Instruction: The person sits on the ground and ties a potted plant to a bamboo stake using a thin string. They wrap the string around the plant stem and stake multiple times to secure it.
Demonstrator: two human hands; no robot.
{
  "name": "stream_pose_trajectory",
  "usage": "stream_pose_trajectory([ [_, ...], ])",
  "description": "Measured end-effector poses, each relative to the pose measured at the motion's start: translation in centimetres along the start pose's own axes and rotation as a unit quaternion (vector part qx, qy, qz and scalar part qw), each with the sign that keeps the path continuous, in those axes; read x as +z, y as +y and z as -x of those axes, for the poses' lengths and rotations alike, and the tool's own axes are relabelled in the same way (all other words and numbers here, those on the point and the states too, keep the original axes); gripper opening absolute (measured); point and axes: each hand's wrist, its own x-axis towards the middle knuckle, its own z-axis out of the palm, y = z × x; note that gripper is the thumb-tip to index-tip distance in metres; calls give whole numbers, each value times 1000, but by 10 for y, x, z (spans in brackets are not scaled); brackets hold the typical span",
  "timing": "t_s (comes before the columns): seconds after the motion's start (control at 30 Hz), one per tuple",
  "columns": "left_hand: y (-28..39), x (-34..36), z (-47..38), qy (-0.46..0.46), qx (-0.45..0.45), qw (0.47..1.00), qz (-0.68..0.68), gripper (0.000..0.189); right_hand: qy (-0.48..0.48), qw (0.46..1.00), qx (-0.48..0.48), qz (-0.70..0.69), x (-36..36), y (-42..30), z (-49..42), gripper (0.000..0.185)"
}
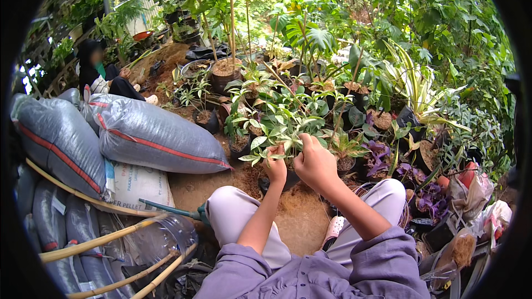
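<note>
A bushy potted plant with variegated green leaves (274, 131) stands in front of me, between my knees. My left hand (275, 168) pinches one of its leafy stems between thumb and fingertips. Beside it, my right hand (316, 161) is curled closed at the foliage, its back towards me. Pale leaves show at its fingers, though the exact grip point is hidden. Below my hands sits a dark pot (286, 180), mostly covered by my wrists.
Filled grey sacks with red bands (158, 135) lie to the left, above bamboo poles (99, 241) and a green-handled tool (170, 208). Potted plants crowd ahead, including purple-leaved ones (376, 155). Plastic bags (474, 191) lie at right. Another person (102, 79) sits at far left.
</note>
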Motion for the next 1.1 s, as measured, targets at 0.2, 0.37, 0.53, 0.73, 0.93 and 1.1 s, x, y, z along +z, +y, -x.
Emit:
stream_pose_trajectory([
  [0.2,8,-6,6,-33,-23,999,6,24,27,917,142,-372,14,5,25,19],
  [0.37,16,-9,7,-28,-60,986,156,29,-13,838,153,-524,24,15,38,15],
  [0.53,24,-13,8,-15,-138,988,74,33,-50,875,125,-465,13,9,36,23],
  [0.73,18,-12,15,-84,-96,985,118,38,-5,965,-19,-261,-5,-4,20,24],
  [0.93,14,-15,6,-30,-115,981,152,38,-131,970,-19,-203,-12,-2,40,17],
  [1.1,11,-11,6,-70,-125,976,164,41,-259,943,-13,-207,-11,6,53,22],
])
